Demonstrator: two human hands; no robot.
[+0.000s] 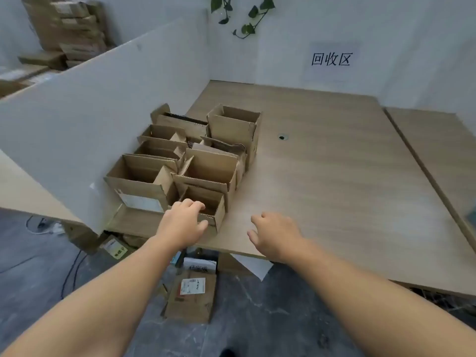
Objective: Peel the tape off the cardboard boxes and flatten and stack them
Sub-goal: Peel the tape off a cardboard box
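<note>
Several open cardboard boxes stand in two rows on the left part of the wooden table (334, 176), against a white partition. The nearest is a small box (215, 211) at the table's front edge. My left hand (184, 222) grips its near wall, fingers curled over the rim into the box and thumb on the outer face. To its left stands a bigger box with a white label (140, 191). Behind it is another open box (211, 168), and a tall box (234, 127) stands at the back. My right hand (275, 235) hovers over the table to the right, fingers loosely curled, holding nothing.
The white partition (90, 112) bounds the table's left side; a wall with a paper sign (331, 59) closes the back. Flattened cardboard with a label (192, 296) lies on the floor under the front edge. Cables (72, 274) run across the floor. Stacked cardboard (69, 29) sits beyond the partition.
</note>
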